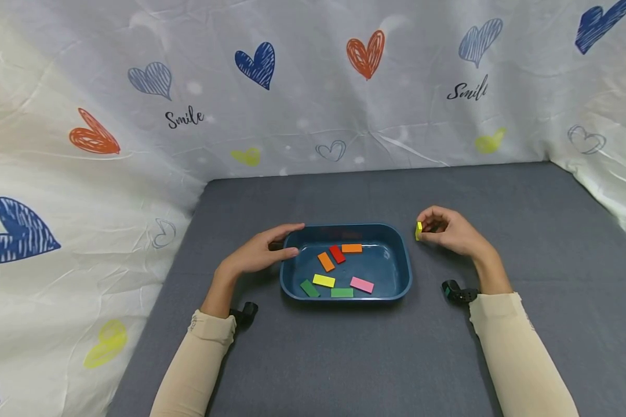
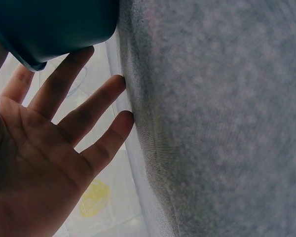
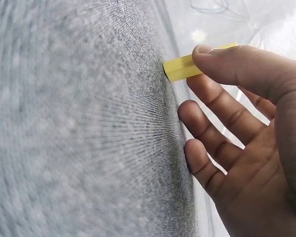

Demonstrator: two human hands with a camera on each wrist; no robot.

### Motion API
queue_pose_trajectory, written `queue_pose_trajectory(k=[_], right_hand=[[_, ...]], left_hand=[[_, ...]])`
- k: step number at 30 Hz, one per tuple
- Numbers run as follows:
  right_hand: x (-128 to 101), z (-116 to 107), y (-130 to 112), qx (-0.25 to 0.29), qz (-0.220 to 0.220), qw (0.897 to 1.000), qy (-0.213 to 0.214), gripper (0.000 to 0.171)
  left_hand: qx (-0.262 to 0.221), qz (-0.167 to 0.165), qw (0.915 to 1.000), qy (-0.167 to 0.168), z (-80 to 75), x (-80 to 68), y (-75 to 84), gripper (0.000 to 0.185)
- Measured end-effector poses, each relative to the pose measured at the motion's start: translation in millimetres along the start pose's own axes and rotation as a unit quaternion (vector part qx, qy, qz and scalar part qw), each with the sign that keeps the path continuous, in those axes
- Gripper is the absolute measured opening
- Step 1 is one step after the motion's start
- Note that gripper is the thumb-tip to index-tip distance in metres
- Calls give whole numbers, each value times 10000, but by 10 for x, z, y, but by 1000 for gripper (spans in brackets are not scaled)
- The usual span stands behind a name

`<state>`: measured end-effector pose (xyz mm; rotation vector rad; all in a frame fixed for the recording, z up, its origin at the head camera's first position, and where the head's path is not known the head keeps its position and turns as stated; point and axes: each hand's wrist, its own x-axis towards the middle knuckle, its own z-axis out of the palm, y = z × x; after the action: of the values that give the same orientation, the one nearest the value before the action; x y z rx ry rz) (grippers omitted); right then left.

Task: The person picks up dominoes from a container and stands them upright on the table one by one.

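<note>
Your right hand (image 1: 451, 231) pinches yellow block (image 1: 419, 230) (end on mat (image 1: 527, 231)); left hand (image 1: 258, 252) spread flat against tray (image 1: 404, 263).

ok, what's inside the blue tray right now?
Seven flat blocks lie inside the blue tray: two orange, a red, a yellow, two green and a pink. Nothing looks stacked; the near wall could hide a sliver of floor.

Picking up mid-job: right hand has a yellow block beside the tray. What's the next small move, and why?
Probably carry the yellow block left over the blue tray rim. The right hand pinches it just outside the tray, and the left hand steadies the far edge.
</note>
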<state>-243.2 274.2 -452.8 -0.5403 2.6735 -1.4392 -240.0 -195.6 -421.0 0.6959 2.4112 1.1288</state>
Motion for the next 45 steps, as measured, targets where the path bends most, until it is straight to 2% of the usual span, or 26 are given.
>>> queue_pose_trajectory(k=[11, 20, 26, 30, 33, 36, 41, 45], right_hand=[[-13, -20, -13, 210, -28, 9997, -132, 25], [-20, -77, -51, 100, 138, 9998, -52, 41], [-40, -149, -305, 308, 6, 9985, 448, 35], [-10, -104, -542, 641, -419, 9958, 496, 29], [35, -5, -716, 895, -877, 9921, 81, 28], [86, 146, -880, 1200, -1114, 9842, -668, 29], [148, 440, -1049, 1269, -978, 9680, -1932, 33], [165, 633, -1090, 1211, -893, 9571, -2477, 37]], left_hand=[[-41, -29, 10000, 2, 3, -8, -3, 63], [-27, -8, 10000, -13, -1, -8, -8, 63], [-19, 34, 10000, -21, -10, 2, -16, 63], [-24, 63, 10000, -26, -10, 10, -20, 63], [-50, 57, 10000, -17, -12, 8, -11, 63], [-95, 77, 9999, -18, -16, -1, 3, 64], [-107, 114, 9999, -27, -15, -6, 7, 65], [-65, 12, 10000, -13, -11, 2, 9, 63]])
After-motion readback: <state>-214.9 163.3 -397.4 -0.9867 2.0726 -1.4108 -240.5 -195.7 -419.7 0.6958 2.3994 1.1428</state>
